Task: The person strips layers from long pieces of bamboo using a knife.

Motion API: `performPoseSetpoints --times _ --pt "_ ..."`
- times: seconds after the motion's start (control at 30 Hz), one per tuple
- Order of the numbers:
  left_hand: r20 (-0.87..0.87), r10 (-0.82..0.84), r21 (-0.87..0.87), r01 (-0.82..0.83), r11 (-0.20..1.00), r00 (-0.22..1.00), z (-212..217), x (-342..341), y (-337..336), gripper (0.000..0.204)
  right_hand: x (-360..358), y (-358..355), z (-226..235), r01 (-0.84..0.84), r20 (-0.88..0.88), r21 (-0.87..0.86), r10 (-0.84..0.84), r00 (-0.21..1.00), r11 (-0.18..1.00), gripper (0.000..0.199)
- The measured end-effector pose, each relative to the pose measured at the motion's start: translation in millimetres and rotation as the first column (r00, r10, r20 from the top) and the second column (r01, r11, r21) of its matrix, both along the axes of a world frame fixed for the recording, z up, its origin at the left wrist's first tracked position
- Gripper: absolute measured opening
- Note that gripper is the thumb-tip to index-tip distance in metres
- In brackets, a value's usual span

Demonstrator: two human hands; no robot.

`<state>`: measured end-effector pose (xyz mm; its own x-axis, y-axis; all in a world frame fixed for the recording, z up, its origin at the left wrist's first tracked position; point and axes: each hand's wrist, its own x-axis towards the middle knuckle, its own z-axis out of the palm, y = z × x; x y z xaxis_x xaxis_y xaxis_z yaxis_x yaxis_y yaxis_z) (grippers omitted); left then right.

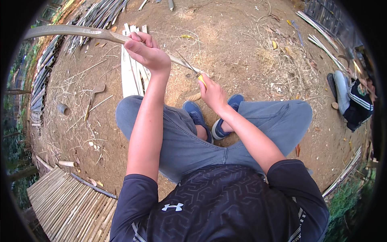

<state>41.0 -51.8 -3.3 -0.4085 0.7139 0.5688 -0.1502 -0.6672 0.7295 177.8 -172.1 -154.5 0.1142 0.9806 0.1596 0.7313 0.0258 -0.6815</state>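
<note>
My left hand [147,52] is closed round a long, pale bamboo strip [86,31]. The strip runs from the far left, through this hand, and slants down toward my right hand [211,93]. That hand grips the yellow handle of a knife [188,63], its narrow blade pointing up and left. The blade lies close to the strip's near end; whether it touches cannot be made out. Below my left forearm, several split bamboo slats [131,76] lie on the ground just beyond my left knee.
Bundled bamboo poles [44,80] line the left side. A tool with a wooden handle [88,105] and a short tube [63,109] lie on the dirt. A slatted bamboo platform [68,205] is at lower left. Another person [356,99] sits at the far right, beside more strips.
</note>
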Motion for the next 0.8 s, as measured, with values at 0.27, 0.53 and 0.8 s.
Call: performPoseSetpoints --times 0.27,0.53,0.8 --pt "0.007 0.06 -0.08 -0.059 0.995 0.998 2.1 -0.9 6.0 0.06 15.3 8.0 -49.4 0.066 0.08 -0.169 -0.053 0.995 0.983 0.032" --pt "0.065 0.089 -0.146 -0.079 0.986 0.994 1.0 -2.0 10.7 0.059 18.9 4.8 -70.0 0.084 0.055 -0.326 -0.07 0.996 0.942 0.038" --pt "0.041 0.093 -0.127 -0.087 0.988 0.995 7.7 3.2 3.6 0.059 22.8 10.1 -65.3 0.04 -0.065 -0.32 -0.064 0.996 0.947 0.036"
